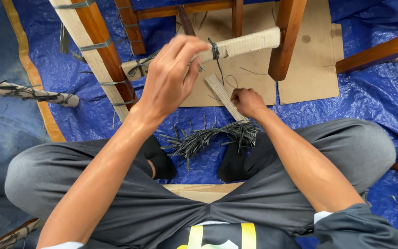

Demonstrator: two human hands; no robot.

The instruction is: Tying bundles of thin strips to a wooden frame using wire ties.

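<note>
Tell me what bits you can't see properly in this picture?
Head view only:
- Left hand: its back hides the fingertips and their hold on the wrapped rung.
- Right hand: curled fist hides its grip on the cardboard strip.
- Wooden frame: cut off by the top edge.

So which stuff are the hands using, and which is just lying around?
In use:
left hand on the cardboard-wrapped rung
right hand holding a cardboard strip
dark tie round the rung

Lying about:
bundle of dark strings
flat cardboard sheet
wrapped stick
blue tarp
</note>
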